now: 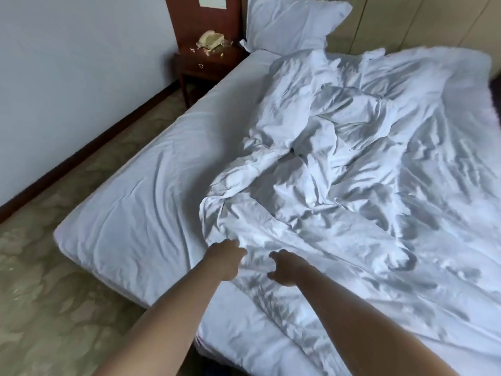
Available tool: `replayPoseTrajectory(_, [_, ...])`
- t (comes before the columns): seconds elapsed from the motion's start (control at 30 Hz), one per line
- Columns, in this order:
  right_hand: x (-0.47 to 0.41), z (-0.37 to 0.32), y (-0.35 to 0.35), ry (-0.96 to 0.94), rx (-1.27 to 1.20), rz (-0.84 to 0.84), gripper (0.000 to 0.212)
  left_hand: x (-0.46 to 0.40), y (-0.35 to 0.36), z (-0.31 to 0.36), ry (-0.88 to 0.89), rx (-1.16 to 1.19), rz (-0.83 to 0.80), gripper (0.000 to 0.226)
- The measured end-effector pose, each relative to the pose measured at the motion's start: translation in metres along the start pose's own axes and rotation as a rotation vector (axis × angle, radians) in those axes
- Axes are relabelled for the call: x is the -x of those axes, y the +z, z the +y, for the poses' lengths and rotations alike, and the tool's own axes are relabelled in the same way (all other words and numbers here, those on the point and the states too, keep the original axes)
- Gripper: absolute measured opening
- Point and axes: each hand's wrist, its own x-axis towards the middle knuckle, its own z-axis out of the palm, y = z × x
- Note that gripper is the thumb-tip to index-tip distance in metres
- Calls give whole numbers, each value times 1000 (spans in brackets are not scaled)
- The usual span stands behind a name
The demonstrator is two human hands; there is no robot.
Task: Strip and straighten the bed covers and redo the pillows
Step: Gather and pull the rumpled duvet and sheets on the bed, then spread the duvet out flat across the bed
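While the left hand [225, 257] grips the duvet [339, 172] (crumpled), the right hand [284, 270] hovers half-curled, empty.

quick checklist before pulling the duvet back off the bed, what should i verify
1. Left hand has hold of the duvet: cannot tell; it sits at the near edge, fingers hidden in the fabric.
2. Right hand gripping: not ok; fingers are curled beside the fabric, nothing held yet.
3. Duvet free to slide: ok; it lies crumpled on the bed with nothing on top of it.
4. Pillow out of the way: ok; it leans against the headboard, beyond the far end of the duvet.
5. Sheet staying put: cannot tell; wrinkled, tuck not visible.
6. Nightstand with telephone out of the pull path: ok; it stands beside the bed head.
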Motion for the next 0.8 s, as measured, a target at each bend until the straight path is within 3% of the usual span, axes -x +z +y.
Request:
replayPoseTrajectory(0.3, [-53, -47, 21, 180, -132, -30, 67, -70, 1, -67, 287, -194, -6, 41])
replayPoseTrajectory(0.47, [-88, -48, 53, 264, -103, -39, 90, -115, 22, -76, 382, -303, -53, 68])
replayPoseTrajectory(0.6, [-102, -46, 92, 354, -18, -116, 102, -145, 49, -76, 422, -446, -129, 70])
replayPoseTrajectory(0.67, [-107, -44, 107, 374, 67, -101, 95, -155, 60, -74, 422, -458, -116, 65])
replayPoseTrajectory(0.73, [-112, -44, 115, 372, 135, 67, 81, -161, 70, -74, 424, -453, -88, 62])
replayPoseTrajectory(0.8, [-113, -43, 123, 364, 213, 208, 52, -164, 80, -76, 437, -469, -70, 78])
